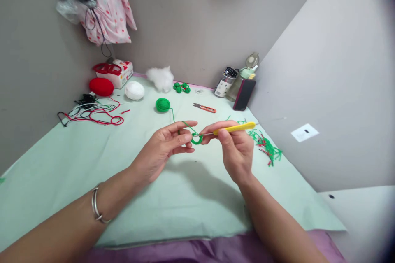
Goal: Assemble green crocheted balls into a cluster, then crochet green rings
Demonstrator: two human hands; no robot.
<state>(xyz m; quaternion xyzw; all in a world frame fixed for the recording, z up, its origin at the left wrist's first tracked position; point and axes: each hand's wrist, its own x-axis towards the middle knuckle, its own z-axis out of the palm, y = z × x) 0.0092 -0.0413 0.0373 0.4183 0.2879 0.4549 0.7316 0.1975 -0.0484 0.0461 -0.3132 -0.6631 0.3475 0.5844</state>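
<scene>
Between thumb and fingers, my left hand (173,139) pinches a small ring of green crochet (196,138). My right hand (236,147) grips a crochet hook (236,127) by its yellow handle, and the metal tip reaches to the ring's upper edge. From a green yarn ball (162,105) behind my left hand, a strand runs down to that hand and on to the ring. Fingers partly cover the hook's shaft, so I cannot tell whether its tip is inside a stitch.
Thread snips (205,108) lie beyond my hands. A phone (244,94) leans beside a pen holder (224,85) and a bottle (247,74). Green and red yarn scraps (267,147) lie right. Red yarn (101,87), white yarn (134,90) and stuffing (160,78) stand at the back.
</scene>
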